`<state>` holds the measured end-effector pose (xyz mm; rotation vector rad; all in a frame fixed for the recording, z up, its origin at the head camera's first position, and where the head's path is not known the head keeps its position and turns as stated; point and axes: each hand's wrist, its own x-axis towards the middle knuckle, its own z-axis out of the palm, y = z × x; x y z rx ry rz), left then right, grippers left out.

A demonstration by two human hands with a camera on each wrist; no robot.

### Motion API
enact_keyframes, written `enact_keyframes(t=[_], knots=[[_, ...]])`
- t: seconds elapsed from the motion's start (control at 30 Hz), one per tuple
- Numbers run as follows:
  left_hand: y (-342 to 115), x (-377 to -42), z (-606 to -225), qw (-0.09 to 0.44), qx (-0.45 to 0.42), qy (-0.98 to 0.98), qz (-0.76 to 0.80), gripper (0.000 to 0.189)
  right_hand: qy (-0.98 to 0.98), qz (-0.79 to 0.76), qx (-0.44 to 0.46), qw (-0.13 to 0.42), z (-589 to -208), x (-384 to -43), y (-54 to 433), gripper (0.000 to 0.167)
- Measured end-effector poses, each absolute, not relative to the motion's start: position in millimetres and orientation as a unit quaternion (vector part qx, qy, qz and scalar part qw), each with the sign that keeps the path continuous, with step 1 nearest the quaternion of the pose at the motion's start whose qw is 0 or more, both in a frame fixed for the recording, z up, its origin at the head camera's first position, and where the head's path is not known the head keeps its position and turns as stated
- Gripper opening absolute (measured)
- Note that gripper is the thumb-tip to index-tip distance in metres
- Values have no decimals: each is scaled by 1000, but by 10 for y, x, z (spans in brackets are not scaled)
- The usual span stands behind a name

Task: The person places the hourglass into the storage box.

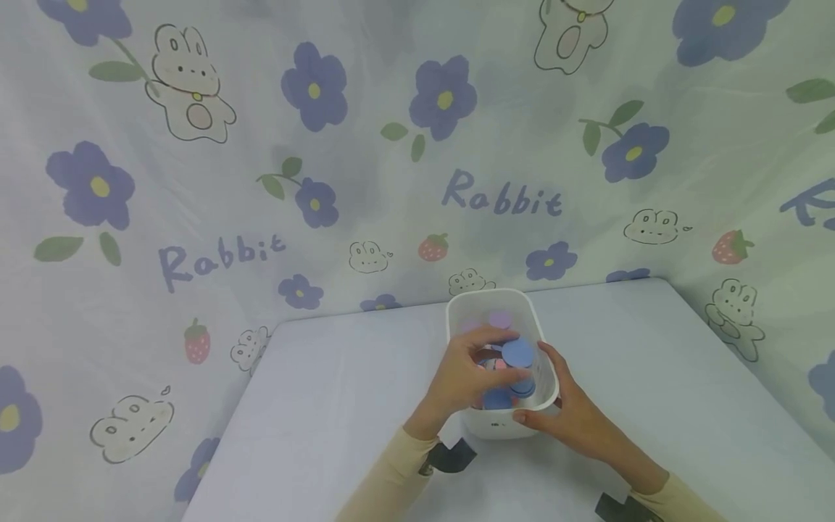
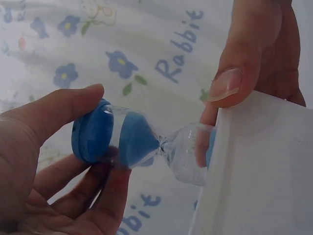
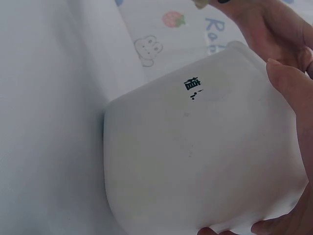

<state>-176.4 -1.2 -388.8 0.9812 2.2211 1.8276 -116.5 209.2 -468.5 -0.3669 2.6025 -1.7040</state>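
Note:
A sand timer (image 2: 139,139) with a blue round cap, clear glass bulbs and blue sand is tilted over the rim of a white bin (image 1: 499,428). My left hand (image 1: 466,373) pinches its upper cap between thumb and fingers; in the left wrist view the far end passes behind the bin's edge. My right hand (image 1: 577,417) grips the bin at its near right corner, thumb on the front and fingers along the side. Inside the bin lie other round-capped pieces, among them a lilac one (image 1: 499,319) and a blue one (image 1: 522,389).
The bin stands on a white table (image 1: 352,391), close to its back edge. Behind hangs a pale curtain (image 1: 378,159) printed with flowers, rabbits and strawberries. Small dark characters (image 3: 192,84) mark the bin's front wall.

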Motion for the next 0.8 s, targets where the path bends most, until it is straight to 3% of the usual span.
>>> enact_keyframes(t=[0.8], knots=[[102, -1798, -4104, 69, 317, 786, 526, 49, 832, -542, -117, 11, -4709, -1179, 2114, 112]])
